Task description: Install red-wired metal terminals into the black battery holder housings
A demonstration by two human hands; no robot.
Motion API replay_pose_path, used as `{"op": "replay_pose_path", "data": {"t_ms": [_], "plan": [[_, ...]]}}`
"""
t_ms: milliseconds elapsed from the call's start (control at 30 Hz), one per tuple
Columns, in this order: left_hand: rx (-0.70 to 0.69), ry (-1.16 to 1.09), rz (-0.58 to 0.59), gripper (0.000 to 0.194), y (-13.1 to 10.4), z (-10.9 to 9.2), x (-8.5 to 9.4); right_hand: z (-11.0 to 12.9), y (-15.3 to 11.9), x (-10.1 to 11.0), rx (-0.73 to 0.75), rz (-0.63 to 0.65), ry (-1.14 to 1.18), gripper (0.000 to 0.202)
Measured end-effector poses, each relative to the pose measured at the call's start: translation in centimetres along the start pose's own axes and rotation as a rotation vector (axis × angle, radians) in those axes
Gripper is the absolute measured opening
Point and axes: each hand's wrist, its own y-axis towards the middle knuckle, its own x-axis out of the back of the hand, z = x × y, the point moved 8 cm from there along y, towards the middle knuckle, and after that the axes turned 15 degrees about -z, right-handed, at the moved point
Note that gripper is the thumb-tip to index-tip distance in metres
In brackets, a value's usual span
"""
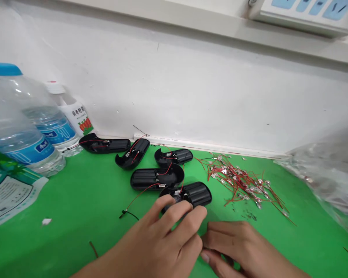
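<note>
My left hand (pixel 169 235) is at the lower middle, its bent fingers over the near edge of a black casing (pixel 195 193) with a red wire. To its right, my right hand (pixel 237 247) has its fingers curled together, its fingertips close against my left hand. What either hand holds between the fingertips is hidden or too small to name. Just behind lies another open black casing (pixel 145 178) with red and black wires. Further back are three similar casings, at the left (pixel 116 145), the middle (pixel 136 152) and the right (pixel 179 155).
A pile of red wires with small metal tabs (pixel 243 181) lies at the right on the green surface (pixel 84 193). Clear plastic bags (pixel 321 181) are at the far right. Bottles (pixel 53 119) and a green-white pouch (pixel 11 189) stand left. A white wall rises behind.
</note>
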Motion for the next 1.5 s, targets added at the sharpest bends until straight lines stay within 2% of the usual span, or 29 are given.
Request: {"op": "replay_pose_path", "data": {"t_ms": [100,267,333,400,533,600,700,867,967,1133,1267,1400,1500], "plan": [[0.01,0.021,0.068,0.035,0.0,0.0,-0.1,-0.1,-0.3,-0.7,0.01,0.007,0.003,0.023],[0.008,-0.008,0.063,0.037,0.0,0.4,-0.2,-0.3,-0.8,-1.4,-0.027,0.032,-0.006,0.02],[0.043,-0.009,0.077,0.03,0.1,0.7,-0.2,-0.2,-0.8,-1.3,-0.029,0.008,0.01,0.021],[0.11,0.059,0.113,0.024,0.2,1.5,-0.2,-0.4,-0.8,-1.0,-0.046,-0.041,0.033,0.024],[0.198,0.269,0.252,0.038,-0.8,3.2,-1.0,-2.0,-1.0,-0.2,-0.162,-0.146,0.025,0.024],[0.216,0.329,0.319,0.035,-1.5,3.8,-1.6,-3.1,-0.9,0.0,-0.234,-0.16,0.011,0.023],[0.219,0.371,0.344,0.029,-2.0,3.9,-2.2,-3.9,-0.5,-0.1,-0.294,-0.138,0.004,0.03],[0.229,0.34,0.313,0.008,-1.9,3.8,-2.1,-4.1,0.2,0.1,-0.351,-0.131,0.085,0.037],[0.227,0.234,0.219,0.011,-1.6,3.5,-1.7,-4.7,-0.2,0.6,-0.405,-0.158,0.14,0.031],[0.256,0.004,0.082,0.011,-1.7,3.0,-1.0,-5.7,-0.5,0.7,-0.45,-0.135,0.184,0.03],[0.288,-0.188,0.085,0.021,-2.2,2.6,-1.0,-5.6,-0.1,0.7,-0.451,-0.096,0.212,0.031],[0.268,-0.209,0.086,0.04,-2.4,2.5,-0.8,-5.2,0.0,0.5,-0.465,-0.05,0.233,0.033],[0.274,-0.221,0.091,0.058,-2.0,2.5,-0.7,-5.2,-0.2,0.6,-0.46,-0.073,0.229,0.03]]}}
